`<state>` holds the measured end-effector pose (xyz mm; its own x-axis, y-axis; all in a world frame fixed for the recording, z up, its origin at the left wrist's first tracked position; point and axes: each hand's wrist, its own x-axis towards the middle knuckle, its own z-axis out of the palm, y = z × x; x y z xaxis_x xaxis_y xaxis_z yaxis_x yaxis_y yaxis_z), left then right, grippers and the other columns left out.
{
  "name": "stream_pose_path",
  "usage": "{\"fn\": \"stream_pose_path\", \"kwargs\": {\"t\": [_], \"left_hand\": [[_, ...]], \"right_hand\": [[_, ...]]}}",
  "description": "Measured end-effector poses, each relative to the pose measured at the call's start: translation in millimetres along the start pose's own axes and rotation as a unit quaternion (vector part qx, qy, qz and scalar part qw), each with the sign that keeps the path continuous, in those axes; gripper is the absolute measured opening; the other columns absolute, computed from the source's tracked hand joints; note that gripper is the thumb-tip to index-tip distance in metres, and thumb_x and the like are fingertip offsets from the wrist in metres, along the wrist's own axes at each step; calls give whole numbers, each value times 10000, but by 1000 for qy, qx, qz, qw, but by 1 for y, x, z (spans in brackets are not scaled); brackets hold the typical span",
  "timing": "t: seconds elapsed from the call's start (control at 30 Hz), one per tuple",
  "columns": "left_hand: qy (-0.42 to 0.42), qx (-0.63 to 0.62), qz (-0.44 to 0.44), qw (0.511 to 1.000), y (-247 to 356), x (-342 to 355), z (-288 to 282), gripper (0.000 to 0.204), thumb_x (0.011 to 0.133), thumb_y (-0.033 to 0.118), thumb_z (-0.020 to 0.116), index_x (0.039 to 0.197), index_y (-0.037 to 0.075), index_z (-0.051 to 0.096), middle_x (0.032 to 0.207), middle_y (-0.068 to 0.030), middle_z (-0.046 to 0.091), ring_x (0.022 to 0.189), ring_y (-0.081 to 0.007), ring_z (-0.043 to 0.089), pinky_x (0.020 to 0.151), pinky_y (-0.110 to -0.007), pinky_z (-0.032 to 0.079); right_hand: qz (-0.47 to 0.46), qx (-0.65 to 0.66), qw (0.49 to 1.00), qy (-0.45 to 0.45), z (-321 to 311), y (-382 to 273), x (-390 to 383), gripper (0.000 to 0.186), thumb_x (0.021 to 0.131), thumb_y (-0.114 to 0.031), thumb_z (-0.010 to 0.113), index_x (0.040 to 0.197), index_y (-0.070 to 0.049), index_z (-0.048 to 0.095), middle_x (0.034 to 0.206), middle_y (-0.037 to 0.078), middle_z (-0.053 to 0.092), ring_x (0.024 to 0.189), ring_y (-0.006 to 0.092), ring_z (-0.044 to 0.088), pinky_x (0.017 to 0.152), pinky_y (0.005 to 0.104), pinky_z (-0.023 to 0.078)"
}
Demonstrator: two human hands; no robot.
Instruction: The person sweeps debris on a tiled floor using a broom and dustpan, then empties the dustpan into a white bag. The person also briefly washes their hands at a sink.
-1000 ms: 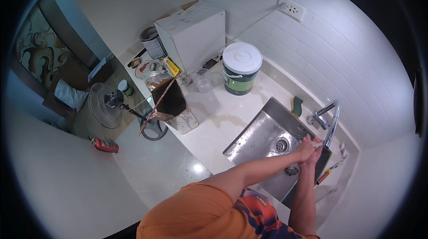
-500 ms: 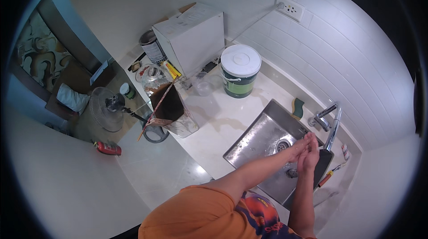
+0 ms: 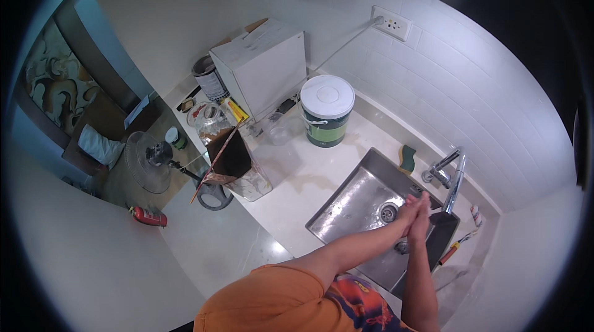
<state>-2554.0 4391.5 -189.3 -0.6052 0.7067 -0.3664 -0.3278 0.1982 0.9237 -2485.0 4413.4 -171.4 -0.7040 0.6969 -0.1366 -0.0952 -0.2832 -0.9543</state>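
Over the right part of the stainless steel sink point(image 3: 346, 205), my hands are pressed together, palm against palm. My left hand point(image 3: 406, 213) comes in from the left on a bent arm, its fingers closed against the other hand. My right hand point(image 3: 420, 220) rises from the lower edge and folds around the left. Nothing else shows between them, though the palms are hidden. Just right of the fingertips stands the chrome faucet point(image 3: 456, 183), its spout reaching down towards the sink. A drain point(image 3: 388, 212) lies left of my hands.
A green sponge point(image 3: 406, 159) lies behind the sink, and an orange-handled brush point(image 3: 450, 253) right of it. Further left stand a lidded paint bucket point(image 3: 328, 112), a white box point(image 3: 263, 75), an open tin container point(image 3: 250, 180) and a paint can point(image 3: 210, 78). A fan point(image 3: 148, 162) stands beyond the counter.
My joined hands have shifted slightly lower and left in the picture, with the fingers more folded together than before. The view has tilted a little, so the counter items sit lower.
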Motion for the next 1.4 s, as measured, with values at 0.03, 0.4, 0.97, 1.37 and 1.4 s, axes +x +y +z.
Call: {"fn": "stream_pose_path", "kwargs": {"t": [0.03,0.4,0.97,1.37,1.4], "left_hand": [[6,-57,-56,997,2,10,-4,670,968,538,609,1498,164,440,1397,-74,565,1215,-198,581,993,-371,469],[-164,-125,-49,977,-4,-26,6,279,1031,220,585,1253,53,616,1214,-79,646,1100,-164,632,902,-346,543],[-91,49,-68,992,-18,-84,-59,107,925,208,699,901,104,708,688,26,570,539,-64,459,461,-254,330],[-136,-38,-75,987,-4,-110,-13,279,1014,328,614,1141,80,632,926,-59,675,840,-133,677,748,-304,561],[-103,-85,-95,986,-7,-108,-11,335,1010,362,608,1187,78,623,975,-74,680,888,-146,677,780,-321,559]], "right_hand": [[-7,-87,996,16,6,-3,-9,620,1103,-472,319,1487,1,439,1391,200,550,1265,284,527,1105,415,400],[-110,-613,782,-7,-74,-11,7,498,977,-278,555,1407,-26,551,1307,253,581,1277,462,500,1139,598,332],[-119,-217,959,134,-104,-44,120,462,941,70,571,1377,-81,545,1596,187,344,1374,309,499,1111,397,435],[-105,-272,955,54,-96,-63,73,432,919,96,502,1264,-107,666,1158,81,710,982,133,662,691,265,490],[-189,-342,919,51,-87,-53,65,415,909,54,515,1258,-98,679,938,64,715,775,156,648,638,327,488]]}}
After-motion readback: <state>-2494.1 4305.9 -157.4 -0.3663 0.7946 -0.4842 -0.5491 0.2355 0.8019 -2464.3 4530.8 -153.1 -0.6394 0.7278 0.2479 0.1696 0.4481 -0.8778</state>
